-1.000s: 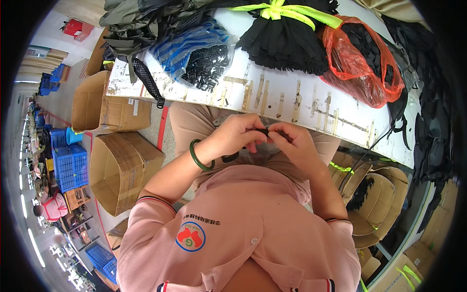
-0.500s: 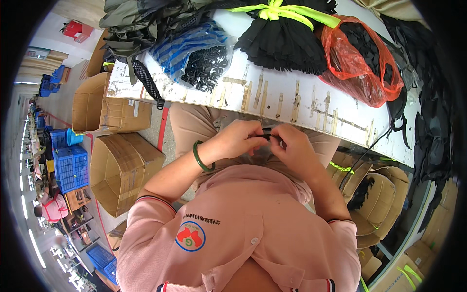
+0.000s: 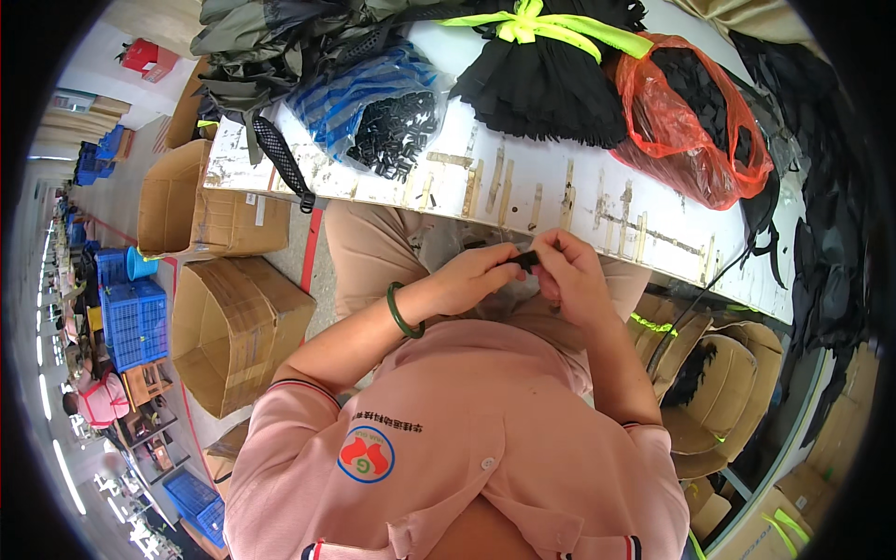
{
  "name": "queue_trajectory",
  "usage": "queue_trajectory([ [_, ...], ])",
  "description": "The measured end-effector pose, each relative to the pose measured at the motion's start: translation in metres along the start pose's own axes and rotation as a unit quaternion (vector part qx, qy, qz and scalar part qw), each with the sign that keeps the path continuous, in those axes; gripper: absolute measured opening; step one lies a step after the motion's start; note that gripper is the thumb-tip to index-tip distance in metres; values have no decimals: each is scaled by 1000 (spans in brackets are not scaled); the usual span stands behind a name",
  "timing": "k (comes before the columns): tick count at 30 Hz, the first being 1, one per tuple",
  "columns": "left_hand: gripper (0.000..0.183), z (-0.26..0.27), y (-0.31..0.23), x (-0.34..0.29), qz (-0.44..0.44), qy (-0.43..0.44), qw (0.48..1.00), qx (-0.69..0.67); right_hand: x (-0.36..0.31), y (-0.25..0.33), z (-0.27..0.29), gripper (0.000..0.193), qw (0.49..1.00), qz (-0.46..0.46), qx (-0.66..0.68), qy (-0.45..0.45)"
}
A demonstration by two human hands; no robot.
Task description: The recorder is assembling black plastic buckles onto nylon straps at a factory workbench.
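Over my lap, just off the near table edge, both hands meet at a small black strap piece [image 3: 524, 261]. My left hand [image 3: 474, 278] pinches its left end between thumb and fingers. At the other end, the fingertips of my right hand [image 3: 567, 273] close on it. Whether a buckle is joined to the piece is too small to tell. A clear plastic bag [image 3: 439, 245] lies on my lap below the hands, partly covered by them. Beyond, on the table, a blue-striped bag [image 3: 322, 107] spills many small black plastic buckles [image 3: 397, 135].
The white table [image 3: 523, 191] has worn tape strips. On it lie a bundle of black straps [image 3: 541, 89] tied with a neon-yellow band, a red plastic bag [image 3: 644, 145] of black pieces, and dark fabric [image 3: 266, 51]. Cardboard boxes [image 3: 238, 331] stand left; more cartons [image 3: 747, 392] stand right.
Both hands have shifted slightly and turned; the right hand's fingers now point upward more. The black piece between them shows more plainly.
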State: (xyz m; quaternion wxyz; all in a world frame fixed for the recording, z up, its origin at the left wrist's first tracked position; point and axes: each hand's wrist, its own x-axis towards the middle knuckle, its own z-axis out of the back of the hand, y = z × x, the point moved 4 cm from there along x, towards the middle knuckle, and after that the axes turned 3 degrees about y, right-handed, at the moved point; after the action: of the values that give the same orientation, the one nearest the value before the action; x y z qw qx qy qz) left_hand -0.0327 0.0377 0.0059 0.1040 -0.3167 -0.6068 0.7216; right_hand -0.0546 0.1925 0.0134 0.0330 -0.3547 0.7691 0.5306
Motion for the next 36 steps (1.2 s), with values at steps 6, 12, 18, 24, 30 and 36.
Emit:
queue_trajectory([
  [6,21,-5,4,2,-19,9,995,-94,2,-10,9,15,1000,-24,-9,9],
  [12,23,7,49,7,-20,1,1000,-11,-38,82,23,16,960,262,65,-75],
  [18,20,14,59,6,-225,-175,929,235,-30,54,-3,19,884,208,-418,-14],
  [24,19,74,-74,43,-220,-340,868,287,17,-46,-5,25,842,221,-490,-42],
  [30,30,119,-86,93,-183,-350,822,410,25,-43,-21,25,861,215,-460,36],
  [36,22,132,-75,101,-120,-223,939,231,26,-53,4,20,891,118,-437,39],
])
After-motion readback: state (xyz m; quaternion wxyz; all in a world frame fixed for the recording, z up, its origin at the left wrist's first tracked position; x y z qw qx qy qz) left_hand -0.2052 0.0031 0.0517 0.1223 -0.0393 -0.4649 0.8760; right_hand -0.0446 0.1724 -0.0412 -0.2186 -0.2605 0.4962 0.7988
